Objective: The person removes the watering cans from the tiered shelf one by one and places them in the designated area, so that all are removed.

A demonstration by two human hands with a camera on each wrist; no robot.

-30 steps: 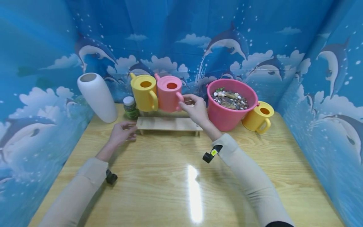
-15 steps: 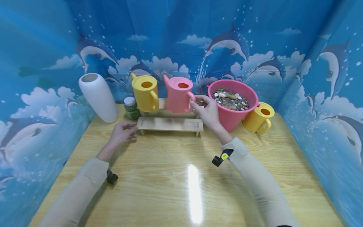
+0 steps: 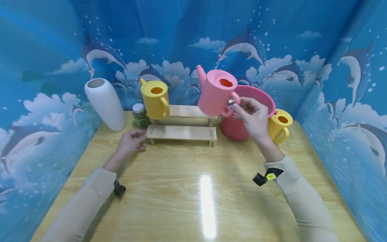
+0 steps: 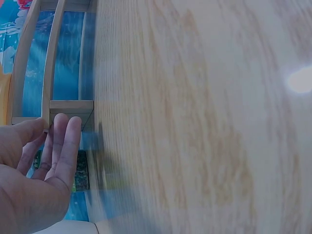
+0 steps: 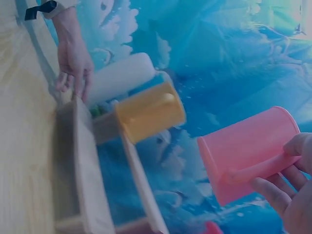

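Observation:
My right hand (image 3: 255,117) grips the handle of a pink watering can (image 3: 216,92), raised and tilted in front of a pink bucket. The can's spout points up and left. In the right wrist view, thumb and fingers wrap the handle of the pink can (image 5: 248,151). My left hand (image 3: 130,143) is at the left end of a two-step wooden shelf (image 3: 181,132). In the left wrist view, the left thumb and fingertips pinch the corner of the shelf's lower board (image 4: 48,92). A yellow watering can (image 3: 154,101) stands on the upper step's left end.
A tall white vase (image 3: 105,104) and a white-lidded green jar (image 3: 139,116) stand left of the shelf. On the right is the pink bucket (image 3: 235,129), partly hidden, with another yellow watering can (image 3: 275,124) beside it. A dolphin-print curtain (image 3: 181,40) backs the table (image 3: 169,188).
My right hand has lifted the pink watering can off the upper step and carried it right, tilting it, to in front of the bucket. The left hand stays at the shelf's end.

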